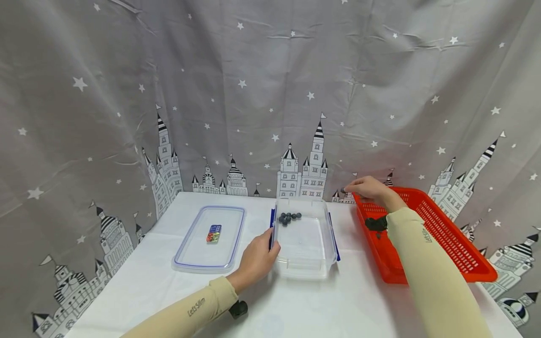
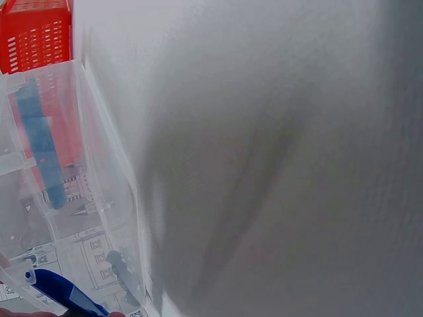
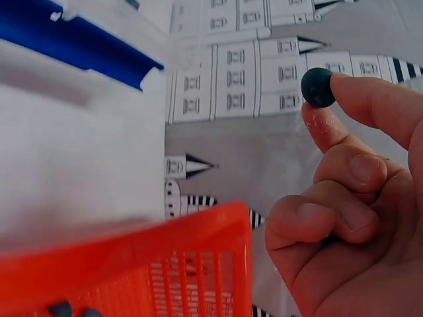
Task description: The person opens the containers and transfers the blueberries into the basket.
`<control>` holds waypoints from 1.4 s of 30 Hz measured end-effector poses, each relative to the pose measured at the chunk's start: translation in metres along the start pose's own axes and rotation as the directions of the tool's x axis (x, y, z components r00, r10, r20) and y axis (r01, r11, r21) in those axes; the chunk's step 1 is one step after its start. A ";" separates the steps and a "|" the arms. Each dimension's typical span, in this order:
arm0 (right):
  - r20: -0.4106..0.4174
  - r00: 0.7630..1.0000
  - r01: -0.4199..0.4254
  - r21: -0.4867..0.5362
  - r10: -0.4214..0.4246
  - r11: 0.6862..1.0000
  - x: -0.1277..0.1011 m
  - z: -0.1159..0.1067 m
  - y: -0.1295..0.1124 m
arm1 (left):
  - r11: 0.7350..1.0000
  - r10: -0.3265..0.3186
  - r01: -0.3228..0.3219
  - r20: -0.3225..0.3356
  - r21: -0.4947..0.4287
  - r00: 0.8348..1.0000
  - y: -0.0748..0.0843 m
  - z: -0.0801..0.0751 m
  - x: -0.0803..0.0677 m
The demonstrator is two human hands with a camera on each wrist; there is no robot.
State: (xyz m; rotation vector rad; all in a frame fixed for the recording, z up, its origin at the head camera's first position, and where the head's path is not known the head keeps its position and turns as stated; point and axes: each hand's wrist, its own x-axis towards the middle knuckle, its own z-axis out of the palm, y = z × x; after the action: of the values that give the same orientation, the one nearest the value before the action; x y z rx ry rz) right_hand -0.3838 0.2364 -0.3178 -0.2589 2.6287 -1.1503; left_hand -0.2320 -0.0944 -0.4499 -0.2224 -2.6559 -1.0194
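My right hand (image 1: 374, 190) pinches one blueberry (image 3: 317, 87) between thumb and index fingertip, up over the far left corner of a red basket (image 1: 458, 232). The other fingers curl into the palm in the right wrist view. A clear plastic container (image 1: 306, 271) lies mid-table, with several blueberries (image 1: 289, 217) grouped at its far left end. My left hand (image 1: 258, 257) grips the container's left side at a blue latch (image 2: 63, 289), thumb over the rim. A few dark blueberries (image 3: 61, 309) show inside the basket in the right wrist view.
Left of the container lies a clear lid (image 1: 188, 256) with a blue seal and a small colourful label (image 1: 213, 234). Behind the white table (image 1: 304, 305) hangs a grey curtain (image 1: 262, 94) printed with castles and stars. The basket stands at the table's right side.
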 end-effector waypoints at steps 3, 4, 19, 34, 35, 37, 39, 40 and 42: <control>-0.016 1.000 0.005 -0.004 -0.005 1.000 -0.006 -0.006 0.006 | 1.000 -0.001 0.001 -0.001 -0.002 1.000 0.000 0.000 0.000; -0.020 1.000 0.007 -0.001 -0.007 1.000 -0.008 -0.008 0.008 | 1.000 0.002 -0.002 -0.001 -0.002 1.000 0.000 0.000 0.000; -0.034 0.998 -0.043 0.022 0.044 0.999 -0.031 -0.031 0.050 | 1.000 -0.006 0.006 0.004 0.000 1.000 0.000 0.000 0.000; -0.013 0.988 -0.154 0.063 0.156 0.986 -0.044 -0.035 0.099 | 1.000 -0.010 0.010 0.007 0.004 1.000 0.000 -0.001 0.000; -0.009 0.986 -0.166 0.062 0.166 0.984 -0.045 -0.035 0.103 | 1.000 -0.009 0.009 0.008 0.004 1.000 0.000 -0.001 -0.001; -0.005 0.983 -0.181 0.060 0.182 0.982 -0.046 -0.035 0.109 | 1.000 -0.009 0.009 0.009 0.004 1.000 0.000 -0.001 -0.001; 0.001 0.982 -0.187 0.062 0.187 0.980 -0.047 -0.035 0.115 | 1.000 -0.008 0.008 0.011 0.003 1.000 0.000 -0.001 -0.001; 0.001 0.981 -0.193 0.062 0.194 0.979 -0.048 -0.034 0.117 | 1.000 -0.008 0.008 0.012 0.001 1.000 0.000 -0.001 -0.001; 0.004 0.980 -0.199 0.054 0.199 0.979 -0.049 -0.034 0.121 | 1.000 -0.008 0.008 0.012 -0.002 1.000 0.001 -0.001 -0.001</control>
State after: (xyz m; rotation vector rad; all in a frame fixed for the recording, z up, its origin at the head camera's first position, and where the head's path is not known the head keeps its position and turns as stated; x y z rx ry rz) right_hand -0.3548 0.3538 -0.3772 0.0157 2.5513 -1.1514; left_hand -0.2307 -0.0947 -0.4489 -0.2193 -2.6688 -1.0268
